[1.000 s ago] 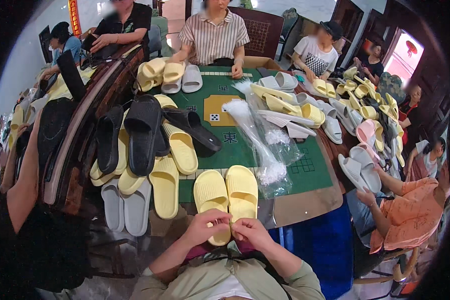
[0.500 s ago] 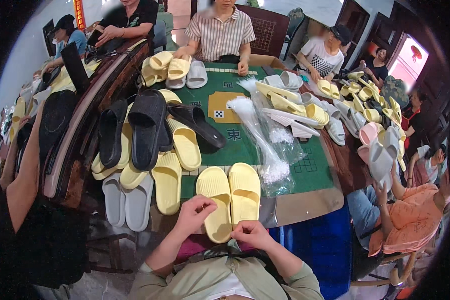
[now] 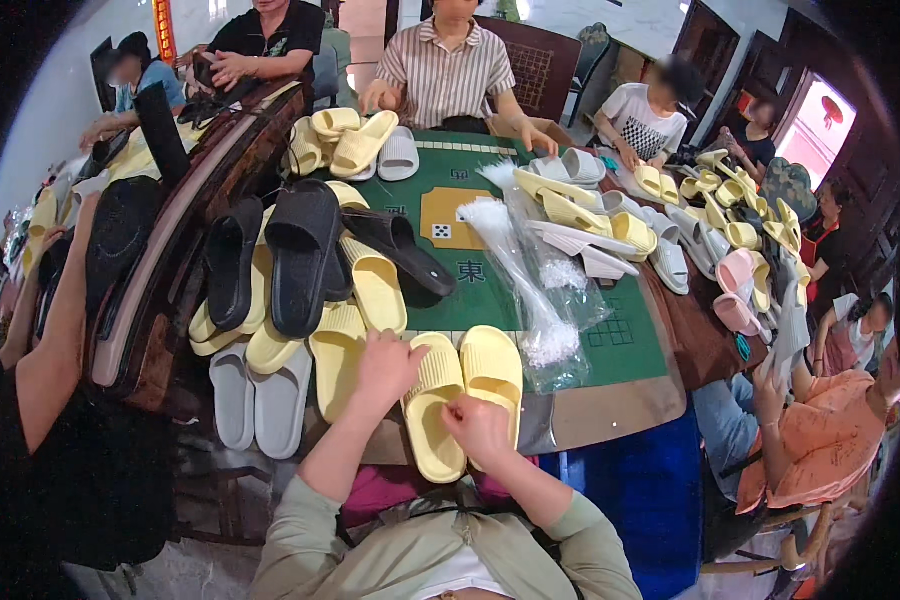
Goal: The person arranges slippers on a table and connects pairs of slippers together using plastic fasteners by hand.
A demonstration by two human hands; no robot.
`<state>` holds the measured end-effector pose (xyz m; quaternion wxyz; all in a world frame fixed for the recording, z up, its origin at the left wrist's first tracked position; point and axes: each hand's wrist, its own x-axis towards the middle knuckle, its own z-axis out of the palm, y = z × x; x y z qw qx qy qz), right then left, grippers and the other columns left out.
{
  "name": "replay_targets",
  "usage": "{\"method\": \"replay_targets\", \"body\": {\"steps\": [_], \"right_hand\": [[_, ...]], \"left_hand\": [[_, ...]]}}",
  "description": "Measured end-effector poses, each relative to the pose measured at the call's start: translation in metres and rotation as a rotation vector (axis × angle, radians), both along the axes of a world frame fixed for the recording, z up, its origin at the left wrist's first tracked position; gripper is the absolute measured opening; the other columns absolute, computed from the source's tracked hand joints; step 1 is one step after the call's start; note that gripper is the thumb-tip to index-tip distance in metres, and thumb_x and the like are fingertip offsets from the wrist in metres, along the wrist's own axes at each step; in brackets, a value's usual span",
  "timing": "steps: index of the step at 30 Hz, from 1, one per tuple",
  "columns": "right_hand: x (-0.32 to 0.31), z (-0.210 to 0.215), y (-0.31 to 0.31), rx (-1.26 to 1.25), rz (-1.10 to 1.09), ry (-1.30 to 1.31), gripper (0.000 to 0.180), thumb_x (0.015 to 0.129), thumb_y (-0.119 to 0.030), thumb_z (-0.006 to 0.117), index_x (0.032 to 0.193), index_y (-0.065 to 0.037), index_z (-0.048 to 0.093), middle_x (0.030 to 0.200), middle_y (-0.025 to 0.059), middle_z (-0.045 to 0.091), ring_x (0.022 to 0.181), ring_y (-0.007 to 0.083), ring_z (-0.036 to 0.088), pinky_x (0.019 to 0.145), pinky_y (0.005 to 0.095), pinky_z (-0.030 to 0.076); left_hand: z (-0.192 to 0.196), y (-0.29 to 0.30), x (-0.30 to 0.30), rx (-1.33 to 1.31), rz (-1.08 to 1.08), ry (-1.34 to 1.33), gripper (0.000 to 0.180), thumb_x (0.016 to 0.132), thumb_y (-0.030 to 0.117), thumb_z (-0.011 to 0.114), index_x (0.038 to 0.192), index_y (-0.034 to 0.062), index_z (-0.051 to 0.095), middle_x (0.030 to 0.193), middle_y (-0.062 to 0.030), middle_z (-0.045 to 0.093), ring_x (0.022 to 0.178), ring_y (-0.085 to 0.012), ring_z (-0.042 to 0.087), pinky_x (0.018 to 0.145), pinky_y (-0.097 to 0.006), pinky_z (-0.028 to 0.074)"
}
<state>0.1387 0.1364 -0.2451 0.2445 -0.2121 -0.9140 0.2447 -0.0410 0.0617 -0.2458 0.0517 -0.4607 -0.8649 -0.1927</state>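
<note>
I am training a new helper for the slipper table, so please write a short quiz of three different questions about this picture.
1. True or false: both hands touch the pair of yellow slippers at the near table edge.
2. Which lies just right of that pair? A) clear plastic bags B) a black slipper C) a grey slipper
3. Fill in: the tabletop under the slippers is ____ in colour.

Key: 1 true, the left hand and right hand rest on the pair. 2 A. 3 green.
</note>
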Motion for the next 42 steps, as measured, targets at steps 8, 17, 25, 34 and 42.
{"method": "replay_targets", "body": {"steps": [8,17,25,34,42], "right_hand": [[-0.018,-0.015,0.0,0.257,-0.051,-0.083,0.021,0.08,-0.027,0.063,0.07,-0.009,0.057,0.053,0.0107,0.059,0.048,0.0268,0.061,0.044,0.0394,0.047],[-0.009,-0.005,-0.001,0.047,-0.022,-0.051,0.014,0.077,-0.021,0.066,0.075,-0.008,0.063,0.061,0.0082,0.063,0.053,0.0258,0.063,0.049,0.0375,0.048],[0.066,0.038,0.019,-0.277,0.02,-0.276,0.018,0.081,-0.026,0.064,0.083,-0.008,0.068,0.069,0.0106,0.066,0.063,0.0273,0.066,0.058,0.0354,0.052],[0.166,0.067,0.071,-0.82,-0.137,0.102,0.002,0.082,-0.002,0.065,0.082,0.0,0.065,0.073,-0.0006,0.063,0.068,0.005,0.056,0.063,0.0205,0.046],[0.143,0.056,0.073,-1.162,-0.226,0.887,0.016,0.085,-0.014,0.065,0.076,-0.007,0.053,0.085,0.0089,0.064,0.056,0.008,0.046,0.048,0.0209,0.037]], "left_hand": [[-0.015,0.028,0.0,0.21,0.031,-0.54,0.028,0.082,0.028,0.064,0.079,0.0009,0.071,0.078,-0.0181,0.066,0.077,-0.0343,0.064,0.075,-0.041,0.049],[-0.028,0.035,0.004,0.417,0.08,-0.535,0.022,0.082,0.02,0.063,0.082,-0.001,0.068,0.082,-0.018,0.067,0.077,-0.0329,0.064,0.073,-0.04,0.049],[-0.014,0.056,-0.002,0.841,0.119,-1.014,0.02,0.099,0.019,0.041,0.093,0.0025,0.05,0.072,-0.0068,0.058,0.068,-0.0146,0.056,0.07,-0.03,0.046],[-0.01,0.06,0.016,0.613,0.044,-0.352,0.012,0.096,0.018,0.047,0.099,0.0064,0.047,0.078,-0.0185,0.06,0.071,-0.0405,0.059,0.061,-0.05,0.044],[-0.009,0.065,0.025,0.46,0.038,-0.267,0.011,0.094,0.015,0.049,0.095,0.0046,0.046,0.072,-0.0198,0.06,0.07,-0.0393,0.06,0.061,-0.049,0.045]]}}
